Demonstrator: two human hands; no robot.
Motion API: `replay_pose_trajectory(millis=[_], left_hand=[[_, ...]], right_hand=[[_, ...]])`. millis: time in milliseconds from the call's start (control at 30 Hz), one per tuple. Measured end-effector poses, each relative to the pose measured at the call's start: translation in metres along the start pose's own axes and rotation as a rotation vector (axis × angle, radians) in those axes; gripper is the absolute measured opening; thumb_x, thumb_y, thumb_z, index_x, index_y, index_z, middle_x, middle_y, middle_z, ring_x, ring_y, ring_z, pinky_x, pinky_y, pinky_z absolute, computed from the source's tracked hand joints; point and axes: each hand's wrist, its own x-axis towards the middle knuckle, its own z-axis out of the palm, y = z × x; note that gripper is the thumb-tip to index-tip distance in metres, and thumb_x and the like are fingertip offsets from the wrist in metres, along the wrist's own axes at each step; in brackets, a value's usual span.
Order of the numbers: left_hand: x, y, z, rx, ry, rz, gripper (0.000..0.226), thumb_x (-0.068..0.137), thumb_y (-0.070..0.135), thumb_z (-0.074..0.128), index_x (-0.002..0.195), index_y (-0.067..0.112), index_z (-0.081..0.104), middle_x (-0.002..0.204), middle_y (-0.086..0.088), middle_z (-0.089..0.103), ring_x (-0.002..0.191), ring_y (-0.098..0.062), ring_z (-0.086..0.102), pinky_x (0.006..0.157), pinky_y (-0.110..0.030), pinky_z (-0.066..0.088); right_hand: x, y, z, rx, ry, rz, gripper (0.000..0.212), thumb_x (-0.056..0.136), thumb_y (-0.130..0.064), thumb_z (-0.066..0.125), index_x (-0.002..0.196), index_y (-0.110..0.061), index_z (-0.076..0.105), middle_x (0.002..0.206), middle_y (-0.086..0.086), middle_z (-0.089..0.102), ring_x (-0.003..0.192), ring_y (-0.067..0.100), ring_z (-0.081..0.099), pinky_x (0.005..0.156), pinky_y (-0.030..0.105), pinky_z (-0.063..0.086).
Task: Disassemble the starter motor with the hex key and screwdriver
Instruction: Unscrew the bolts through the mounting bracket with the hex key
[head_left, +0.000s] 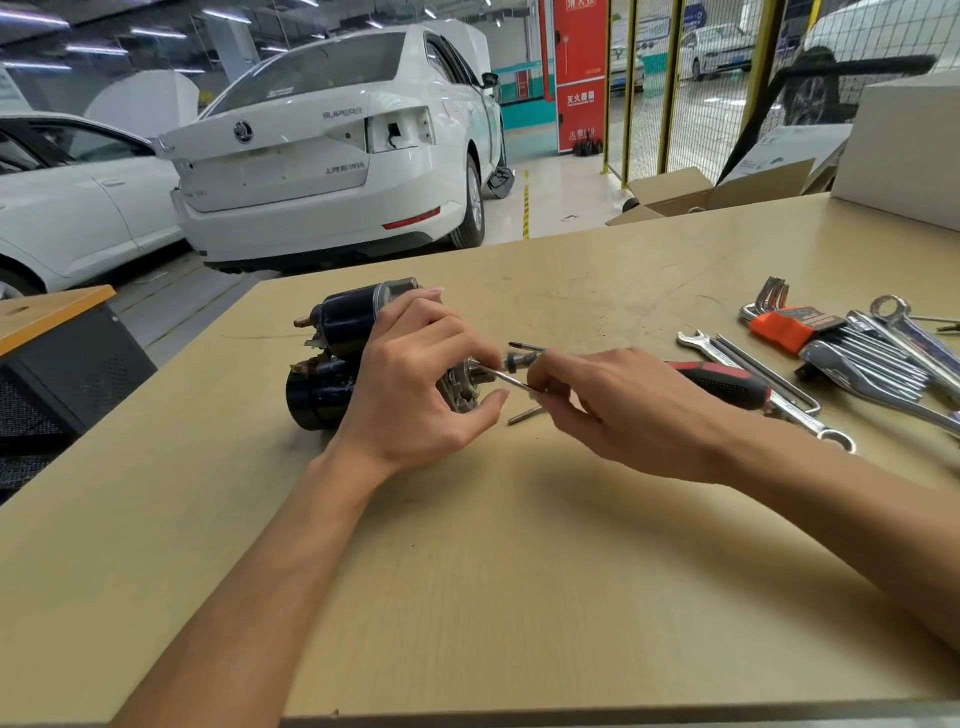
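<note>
Starter motor (343, 358), black and round, lying on its side on the tan tabletop (467, 571), left of the middle. Left hand (415, 384) resting over the motor's right end, fingers (457, 332) curled and pinching a thin metal rod (498, 378) that sticks out of the motor end. Right hand (618, 405) just beside, fingertips pinching the same thin rod from the other side. One more thin pin (525, 415) lying loose on the tabletop below the two hands. Screwdriver (722, 382) with a red and black handle lying behind the right hand. Hex key set (795, 325) in an orange holder farther right, next to a pile of shiny wrenches (883, 358). White car (332, 150) parked beyond the tabletop.
</note>
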Motion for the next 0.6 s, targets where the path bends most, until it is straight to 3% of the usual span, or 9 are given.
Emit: replay_pose_trajectory(millis=[200, 300, 433, 600], left_hand=[[0.0005, -0.0021, 0.0007, 0.008, 0.016, 0.022, 0.02, 0.077, 0.034, 0.084, 0.079, 0.014, 0.08, 0.079, 0.002, 0.071, 0.084, -0.023, 0.063, 0.11, -0.036, 0.034], [0.0005, -0.0022, 0.0021, 0.003, 0.03, 0.012, 0.022, 0.078, 0.036, 0.082, 0.077, 0.014, 0.08, 0.077, 0.0, 0.071, 0.082, -0.024, 0.062, 0.109, -0.036, 0.035], [0.0004, -0.0024, 0.0037, -0.004, 0.059, -0.006, 0.027, 0.081, 0.036, 0.075, 0.075, 0.01, 0.078, 0.076, -0.002, 0.071, 0.084, -0.02, 0.06, 0.111, -0.029, 0.032], [0.0002, -0.0029, 0.004, 0.028, 0.068, -0.003, 0.027, 0.08, 0.032, 0.076, 0.07, 0.007, 0.074, 0.074, -0.003, 0.07, 0.081, -0.023, 0.062, 0.109, -0.034, 0.036]], right_hand=[[-0.0006, -0.0003, 0.0047, 0.058, 0.172, 0.002, 0.014, 0.098, -0.019, 0.06, 0.097, -0.013, 0.072, 0.079, -0.003, 0.071, 0.067, 0.023, 0.062, 0.061, 0.039, 0.051], [0.0008, 0.0012, 0.0042, 0.068, 0.252, 0.059, 0.017, 0.096, -0.025, 0.065, 0.088, -0.015, 0.076, 0.072, -0.003, 0.07, 0.055, 0.014, 0.053, 0.056, 0.028, 0.044], [0.0012, 0.008, 0.0002, 0.193, 0.237, 0.189, 0.029, 0.095, -0.036, 0.062, 0.08, -0.014, 0.074, 0.054, -0.009, 0.056, 0.047, 0.013, 0.043, 0.05, 0.018, 0.03], [0.0004, 0.0065, 0.0042, 0.358, 0.212, 0.244, 0.025, 0.095, -0.032, 0.063, 0.08, -0.013, 0.072, 0.053, -0.015, 0.052, 0.052, 0.008, 0.048, 0.052, 0.017, 0.035]])
